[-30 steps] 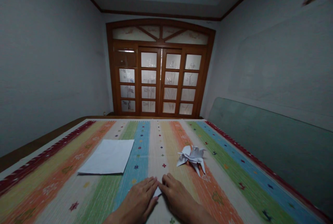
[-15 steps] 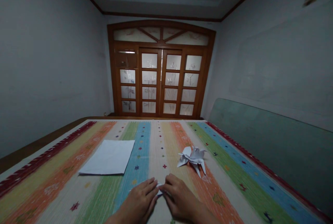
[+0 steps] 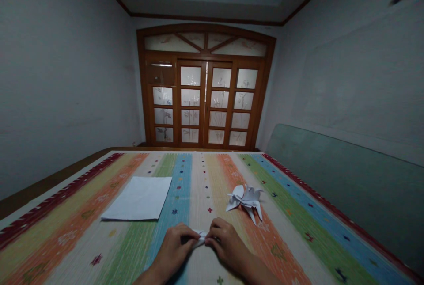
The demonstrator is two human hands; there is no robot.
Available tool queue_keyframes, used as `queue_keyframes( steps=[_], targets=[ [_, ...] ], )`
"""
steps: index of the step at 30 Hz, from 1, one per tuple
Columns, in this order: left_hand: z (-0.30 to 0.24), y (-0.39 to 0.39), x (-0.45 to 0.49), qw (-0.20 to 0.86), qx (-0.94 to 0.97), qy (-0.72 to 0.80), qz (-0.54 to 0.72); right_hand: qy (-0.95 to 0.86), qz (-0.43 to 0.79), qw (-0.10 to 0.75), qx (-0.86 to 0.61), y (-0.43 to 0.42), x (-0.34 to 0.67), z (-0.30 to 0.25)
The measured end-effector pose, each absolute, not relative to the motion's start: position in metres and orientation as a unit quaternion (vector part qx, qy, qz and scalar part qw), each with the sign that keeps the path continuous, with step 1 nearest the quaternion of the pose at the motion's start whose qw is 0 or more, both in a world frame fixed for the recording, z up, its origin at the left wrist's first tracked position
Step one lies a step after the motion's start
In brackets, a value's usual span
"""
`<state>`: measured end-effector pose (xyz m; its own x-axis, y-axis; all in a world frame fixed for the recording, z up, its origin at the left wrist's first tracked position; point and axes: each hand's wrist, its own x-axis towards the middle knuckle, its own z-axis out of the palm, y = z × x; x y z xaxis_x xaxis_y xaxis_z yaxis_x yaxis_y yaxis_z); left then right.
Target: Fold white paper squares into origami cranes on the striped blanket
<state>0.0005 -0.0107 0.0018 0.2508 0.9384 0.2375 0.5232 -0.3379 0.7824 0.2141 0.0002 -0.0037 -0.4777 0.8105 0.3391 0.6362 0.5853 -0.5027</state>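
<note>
Your left hand point(image 3: 174, 247) and right hand point(image 3: 227, 243) have closed in from lying flat: both now pinch a small folded paper point(image 3: 200, 238) between them, over the striped cloth point(image 3: 198, 179). A flat white sheet point(image 3: 137, 199) lies ahead to your left, an origami bird point(image 3: 245, 199) ahead to your right; neither crowds your hands.

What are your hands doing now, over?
Left hand and right hand pinching folded white paper between them. White origami bird ahead on the right, flat white sheet ahead on the left, neither touching the hands. Over.
</note>
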Motion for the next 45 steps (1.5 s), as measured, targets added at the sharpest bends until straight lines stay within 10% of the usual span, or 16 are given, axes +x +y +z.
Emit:
queue_keyframes(
  steps=[28,45],
  targets=[
    [-0.008,-0.012,0.001,0.208,0.758,0.519,0.335,-0.780,0.246,0.288,-0.498,0.015,0.216,-0.002],
    [-0.020,-0.011,0.000,-0.046,0.852,0.421,0.307,-0.762,0.222,0.238,-0.560,0.025,0.229,0.011]
  ],
)
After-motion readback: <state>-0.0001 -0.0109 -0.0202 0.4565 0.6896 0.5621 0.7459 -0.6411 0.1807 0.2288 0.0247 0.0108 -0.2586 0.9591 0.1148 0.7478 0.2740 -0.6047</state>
